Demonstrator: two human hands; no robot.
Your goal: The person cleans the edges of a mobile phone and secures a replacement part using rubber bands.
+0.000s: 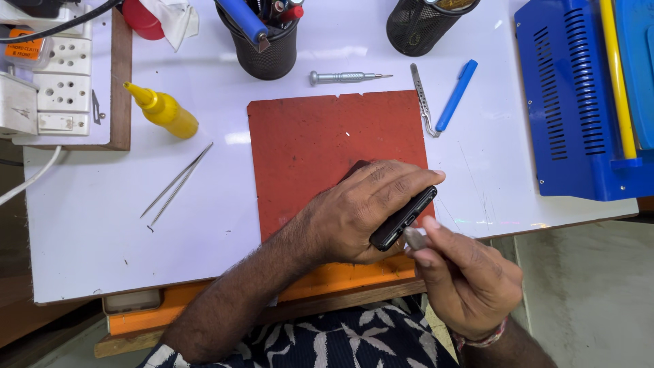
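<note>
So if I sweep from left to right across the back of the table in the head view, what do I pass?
White power strip → yellow squeeze bottle → black mesh cup of tools → small silver screwdriver → second mesh cup → blue pen → blue machine.

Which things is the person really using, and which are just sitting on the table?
In use: left hand grips phone; right hand holds small tool at its edge; red mat.

Lying about: tweezers, yellow bottle, screwdriver, blue pen, pen cups.
</note>
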